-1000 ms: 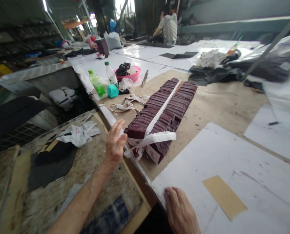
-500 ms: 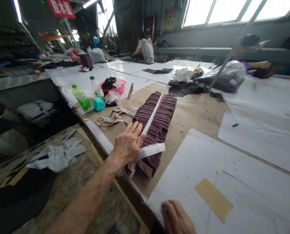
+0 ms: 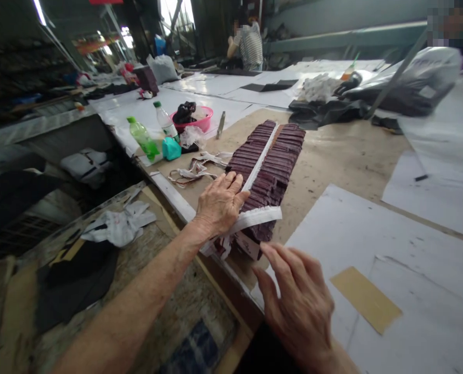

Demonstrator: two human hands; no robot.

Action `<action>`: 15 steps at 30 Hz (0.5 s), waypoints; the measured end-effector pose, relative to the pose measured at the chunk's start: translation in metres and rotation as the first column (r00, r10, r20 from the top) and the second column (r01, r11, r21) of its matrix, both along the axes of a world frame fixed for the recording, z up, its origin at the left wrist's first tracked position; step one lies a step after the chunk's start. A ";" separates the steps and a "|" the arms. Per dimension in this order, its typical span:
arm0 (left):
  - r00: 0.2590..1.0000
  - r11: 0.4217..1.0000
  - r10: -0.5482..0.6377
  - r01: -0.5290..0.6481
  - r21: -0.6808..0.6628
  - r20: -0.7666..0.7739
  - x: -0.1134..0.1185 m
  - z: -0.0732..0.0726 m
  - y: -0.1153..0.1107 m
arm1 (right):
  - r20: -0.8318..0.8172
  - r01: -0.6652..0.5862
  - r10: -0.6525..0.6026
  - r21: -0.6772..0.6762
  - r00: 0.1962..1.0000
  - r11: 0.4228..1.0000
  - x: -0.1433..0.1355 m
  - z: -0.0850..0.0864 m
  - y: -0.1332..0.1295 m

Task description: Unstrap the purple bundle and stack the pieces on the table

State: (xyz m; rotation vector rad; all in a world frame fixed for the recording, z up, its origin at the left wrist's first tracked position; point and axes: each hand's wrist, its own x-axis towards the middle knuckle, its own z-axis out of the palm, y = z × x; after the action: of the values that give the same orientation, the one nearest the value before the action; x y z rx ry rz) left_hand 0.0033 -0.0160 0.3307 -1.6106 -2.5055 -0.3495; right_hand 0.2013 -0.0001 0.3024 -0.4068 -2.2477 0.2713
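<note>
So the left hand [image 3: 219,205] lies flat, fingers spread, on the near end of a long bundle of dark maroon pieces [image 3: 268,166], pressing rather than gripping. That bundle runs from the centre of the frame toward the upper middle, tied with a white strap [image 3: 255,218] across its near end and another down its length. The right hand [image 3: 297,306] hovers at lower centre, fingers loose and holding nothing, just beside the bundle's near end and over the edge of a white sheet [image 3: 371,239]. A tan strip [image 3: 366,300] lies on that sheet at lower right. Further back, left of centre, stand a green bottle [image 3: 143,138], a clear bottle [image 3: 165,120] and a pink bowl [image 3: 200,122].
</note>
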 end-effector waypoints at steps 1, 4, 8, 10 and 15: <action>1.000 1.000 -0.003 0.003 0.001 0.004 0.000 0.000 0.000 | 0.004 0.049 -0.049 0.053 0.999 0.997 -0.013 0.010 0.005; 1.000 1.000 -0.018 0.017 0.024 0.013 -0.001 -0.001 0.000 | -0.004 0.115 -0.117 0.195 0.993 0.974 -0.046 0.023 0.018; 1.000 0.998 -0.023 0.023 0.054 0.003 -0.003 -0.003 0.000 | -0.059 0.031 -0.013 0.305 0.998 0.952 -0.057 0.026 0.020; 1.000 0.998 -0.020 0.020 0.058 -0.002 -0.003 -0.004 0.000 | -0.028 -0.008 0.019 0.328 0.999 0.945 -0.051 0.029 0.014; 1.000 0.996 -0.018 0.019 0.092 -0.020 -0.002 -0.004 0.000 | 0.128 0.058 -0.090 0.238 0.988 0.970 -0.021 0.021 -0.019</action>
State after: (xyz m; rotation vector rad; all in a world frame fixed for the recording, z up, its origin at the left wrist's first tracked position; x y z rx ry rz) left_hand 0.0015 -0.0162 0.3271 -1.5956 -2.4243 -0.4433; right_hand 0.1806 -0.0195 0.3234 -0.3923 -2.3599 -0.0639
